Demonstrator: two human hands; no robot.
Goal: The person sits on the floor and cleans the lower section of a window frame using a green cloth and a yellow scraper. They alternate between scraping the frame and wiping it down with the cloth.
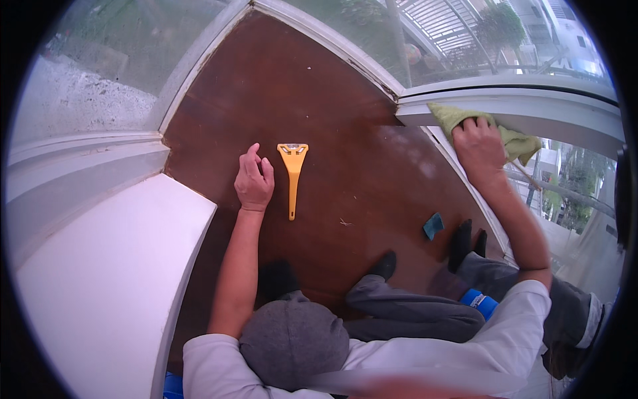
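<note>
My left hand (254, 179) hovers over the glossy brown floor (279, 80), fingers loosely bent and apart, with nothing in it. Just to its right lies a yellow scraper (292, 176), its wide head pointing away from me and its handle toward me. Over at the right, my right hand (480, 147) is closed around a yellow-green cloth (520, 145). The cloth is bunched under my fingers against the white frame (565, 100) of the glass, with its ends sticking out on both sides. A small teal scrap (433, 226) lies on the floor below that arm.
A white panel (100, 266) with a curved edge stands at the left. Glass panes in white frames border the floor's far side. Dark-socked feet (383, 265) and grey trouser legs (412, 306) show in the lower part. A blue item (480, 303) sits beside them.
</note>
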